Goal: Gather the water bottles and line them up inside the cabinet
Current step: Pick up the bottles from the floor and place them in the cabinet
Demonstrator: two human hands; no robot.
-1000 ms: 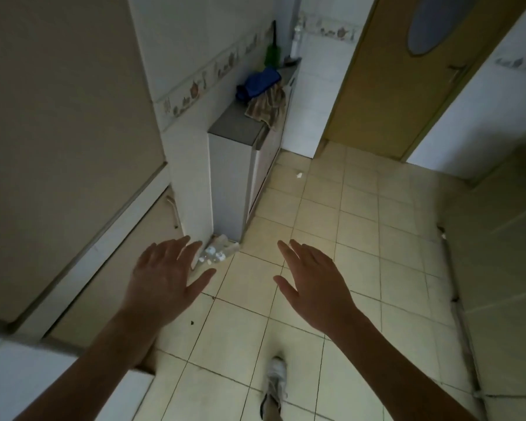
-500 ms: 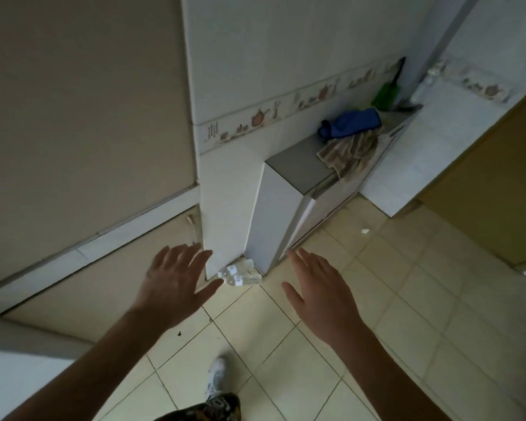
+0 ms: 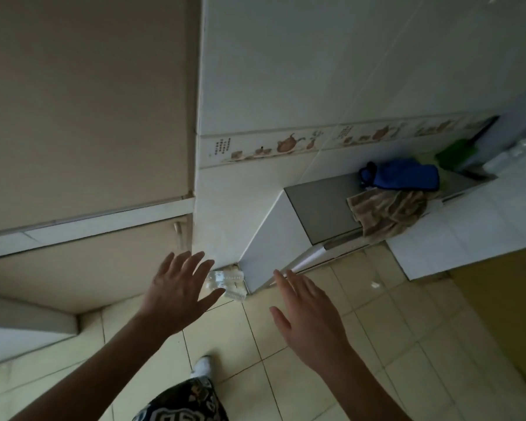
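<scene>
The view has swung closer to the water bottles [image 3: 227, 282], so pickup looks near. At least two, possibly three, lie on the floor [image 3: 331, 323] in the corner beside the low cabinet [image 3: 274, 253]. The left hand [image 3: 176, 294] and right hand [image 3: 307, 311], spread and empty, hover just short.

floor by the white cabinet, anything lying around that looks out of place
Yes. Several water bottles lie on their sides on the floor, wedged in the corner between the wall and the white cabinet. A small white scrap lies on the tiles further right. Both hands are open and hold nothing.
</scene>
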